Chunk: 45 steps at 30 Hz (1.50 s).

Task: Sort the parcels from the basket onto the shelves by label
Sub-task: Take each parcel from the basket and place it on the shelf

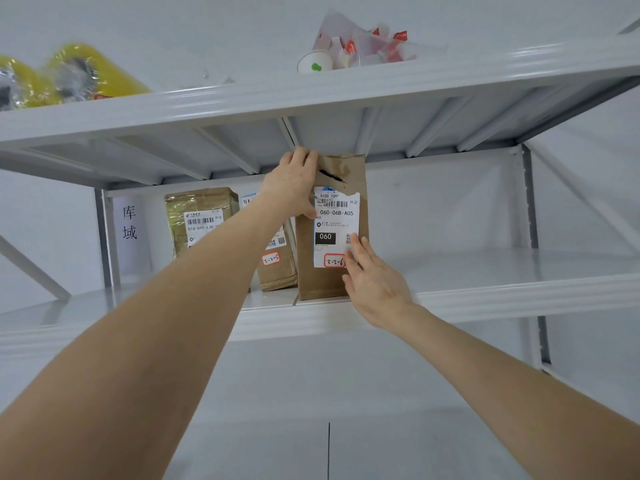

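Up between both grips, the brown parcel (pixel 332 223) stands on end at the front lip of the middle shelf (pixel 502 296). The left grip (pixel 294 185) is curled round its top left corner. The right grip (pixel 372 285) is flat-fingered, just pressing the front face low down by the red "3-2-6" sticker (pixel 334 261), not holding anything.

My worry: it's tall, narrow and parked right at the edge, so letting go too soon could tip it forward off the shelf. Its torn top sits very close under the upper shelf (pixel 346 88) and might snag if pushed back tilted. Shoving left could also knock the 3-2-5 parcel (pixel 277 268) just below the left grip's wrist.

Contents-wise, further left of that grip there's a tape-wrapped parcel (pixel 201 216) on the same shelf. Above both grips, the upper shelf holds yellow rolls (pixel 93 71), a paper cup (pixel 313 64) and some wrappers. Basket isn't in view.
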Each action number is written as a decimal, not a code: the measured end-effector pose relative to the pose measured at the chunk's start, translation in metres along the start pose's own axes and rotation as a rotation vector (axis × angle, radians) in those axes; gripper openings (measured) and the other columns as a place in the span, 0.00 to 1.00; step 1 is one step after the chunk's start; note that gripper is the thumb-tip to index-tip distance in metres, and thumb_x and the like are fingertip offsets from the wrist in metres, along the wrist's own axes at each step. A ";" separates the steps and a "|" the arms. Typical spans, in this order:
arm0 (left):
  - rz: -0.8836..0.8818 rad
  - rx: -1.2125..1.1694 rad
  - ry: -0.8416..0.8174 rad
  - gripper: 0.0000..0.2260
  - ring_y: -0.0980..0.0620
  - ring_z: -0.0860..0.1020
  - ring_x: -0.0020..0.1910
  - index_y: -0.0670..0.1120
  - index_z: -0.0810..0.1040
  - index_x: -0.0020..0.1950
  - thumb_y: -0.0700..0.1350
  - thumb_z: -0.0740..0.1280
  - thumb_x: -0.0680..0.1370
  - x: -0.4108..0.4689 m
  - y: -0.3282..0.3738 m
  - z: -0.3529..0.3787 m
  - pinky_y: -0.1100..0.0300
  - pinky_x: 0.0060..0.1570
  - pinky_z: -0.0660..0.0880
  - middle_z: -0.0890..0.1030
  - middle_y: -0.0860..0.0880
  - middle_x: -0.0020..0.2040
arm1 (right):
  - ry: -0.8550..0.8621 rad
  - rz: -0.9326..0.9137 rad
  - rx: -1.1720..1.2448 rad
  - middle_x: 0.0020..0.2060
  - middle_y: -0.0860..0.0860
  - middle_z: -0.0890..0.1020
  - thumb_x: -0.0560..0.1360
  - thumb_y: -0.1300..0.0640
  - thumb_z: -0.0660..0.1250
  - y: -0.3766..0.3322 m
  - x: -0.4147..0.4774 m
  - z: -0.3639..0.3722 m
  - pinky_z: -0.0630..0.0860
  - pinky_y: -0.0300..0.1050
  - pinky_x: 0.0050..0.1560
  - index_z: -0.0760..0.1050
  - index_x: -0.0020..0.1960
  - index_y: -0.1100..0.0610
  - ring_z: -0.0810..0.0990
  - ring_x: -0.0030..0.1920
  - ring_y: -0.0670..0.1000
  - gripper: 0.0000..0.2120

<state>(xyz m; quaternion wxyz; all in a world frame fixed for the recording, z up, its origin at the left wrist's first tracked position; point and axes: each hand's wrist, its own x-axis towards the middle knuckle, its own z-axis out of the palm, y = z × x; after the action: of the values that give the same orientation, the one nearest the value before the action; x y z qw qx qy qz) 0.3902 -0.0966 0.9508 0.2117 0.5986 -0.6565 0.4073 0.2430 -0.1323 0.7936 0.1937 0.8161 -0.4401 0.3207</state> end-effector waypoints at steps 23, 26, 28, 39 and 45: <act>0.045 -0.086 -0.013 0.43 0.44 0.62 0.69 0.40 0.57 0.74 0.43 0.78 0.66 0.035 -0.020 0.051 0.51 0.63 0.69 0.61 0.43 0.70 | -0.214 0.031 -0.020 0.76 0.58 0.52 0.84 0.53 0.46 -0.014 0.042 0.016 0.70 0.50 0.63 0.65 0.72 0.58 0.70 0.67 0.56 0.20; 0.043 -0.099 -0.010 0.44 0.44 0.62 0.70 0.41 0.56 0.74 0.43 0.78 0.66 0.039 -0.024 0.057 0.51 0.64 0.69 0.61 0.43 0.71 | -0.198 0.061 -0.018 0.76 0.57 0.54 0.84 0.53 0.46 -0.014 0.049 0.017 0.70 0.51 0.62 0.65 0.72 0.57 0.72 0.65 0.59 0.20; 0.046 -0.112 -0.010 0.44 0.44 0.62 0.70 0.41 0.56 0.75 0.43 0.78 0.66 0.042 -0.025 0.061 0.50 0.64 0.69 0.60 0.44 0.71 | -0.190 0.062 -0.025 0.75 0.58 0.57 0.84 0.53 0.46 -0.014 0.051 0.017 0.72 0.53 0.61 0.64 0.72 0.57 0.70 0.67 0.59 0.20; 0.045 -0.129 -0.010 0.45 0.44 0.58 0.72 0.41 0.53 0.76 0.42 0.77 0.67 0.053 -0.023 0.078 0.50 0.66 0.68 0.58 0.44 0.73 | -0.254 0.119 0.008 0.76 0.59 0.54 0.84 0.53 0.46 -0.009 0.064 0.026 0.71 0.54 0.65 0.64 0.73 0.56 0.72 0.65 0.59 0.21; 0.030 -0.115 0.006 0.43 0.45 0.58 0.73 0.44 0.53 0.76 0.46 0.76 0.69 0.055 -0.026 0.080 0.48 0.63 0.70 0.59 0.45 0.73 | -0.226 0.136 0.061 0.76 0.54 0.55 0.84 0.50 0.47 -0.006 0.066 0.026 0.72 0.51 0.61 0.62 0.75 0.56 0.74 0.62 0.57 0.22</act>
<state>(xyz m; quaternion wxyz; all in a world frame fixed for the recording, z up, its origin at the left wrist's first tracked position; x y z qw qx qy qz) 0.4210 -0.1924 0.9534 0.2419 0.5744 -0.6869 0.3738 0.2843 -0.1842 0.8203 0.0956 0.8209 -0.5034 0.2522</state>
